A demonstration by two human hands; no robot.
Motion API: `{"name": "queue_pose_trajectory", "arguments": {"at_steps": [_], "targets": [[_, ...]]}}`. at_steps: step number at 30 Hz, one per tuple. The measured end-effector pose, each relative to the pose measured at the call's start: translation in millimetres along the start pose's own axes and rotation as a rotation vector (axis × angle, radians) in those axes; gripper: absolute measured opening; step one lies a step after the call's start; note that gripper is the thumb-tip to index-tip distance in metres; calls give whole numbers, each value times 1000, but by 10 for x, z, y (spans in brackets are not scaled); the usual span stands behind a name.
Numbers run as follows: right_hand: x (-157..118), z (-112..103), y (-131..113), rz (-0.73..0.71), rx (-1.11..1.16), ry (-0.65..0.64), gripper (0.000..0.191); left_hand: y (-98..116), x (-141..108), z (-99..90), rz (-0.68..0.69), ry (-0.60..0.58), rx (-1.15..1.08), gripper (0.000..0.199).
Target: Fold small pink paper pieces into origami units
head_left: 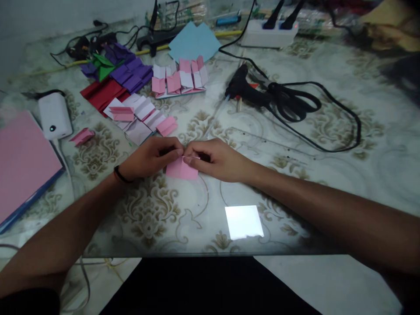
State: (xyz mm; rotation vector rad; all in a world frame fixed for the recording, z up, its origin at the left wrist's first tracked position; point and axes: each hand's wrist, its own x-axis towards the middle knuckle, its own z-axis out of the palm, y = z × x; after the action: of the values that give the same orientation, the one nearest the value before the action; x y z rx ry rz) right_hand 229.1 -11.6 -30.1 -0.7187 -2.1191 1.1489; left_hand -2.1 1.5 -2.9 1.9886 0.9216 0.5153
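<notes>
A small pink paper [182, 169] with a crease down its middle lies at the centre of the table, pinched along its far edge by both hands. My left hand [156, 156] closes on the paper's upper left part, its thumb and finger together. Close against it, my right hand [216, 159] grips the upper edge with thumb and index finger. Beyond my left hand are folded pink and white paper pieces [141, 114]. A single folded pink piece [82, 136] rests farther left.
A black glue gun [246, 89] with a coiled cable lies beyond my right hand. A transparent ruler [272, 143] is nearer. At left are a white power bank [54, 115] and pink sheets [26, 159]. Blue paper [195, 42] and a power strip [269, 35] are at the back.
</notes>
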Motion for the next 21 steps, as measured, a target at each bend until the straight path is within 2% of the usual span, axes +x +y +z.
{"name": "queue_pose_trajectory", "arguments": {"at_steps": [21], "targets": [[-4,-13,-24,11,-15,-1,20,-6,0,10,10,16,20,30]]}}
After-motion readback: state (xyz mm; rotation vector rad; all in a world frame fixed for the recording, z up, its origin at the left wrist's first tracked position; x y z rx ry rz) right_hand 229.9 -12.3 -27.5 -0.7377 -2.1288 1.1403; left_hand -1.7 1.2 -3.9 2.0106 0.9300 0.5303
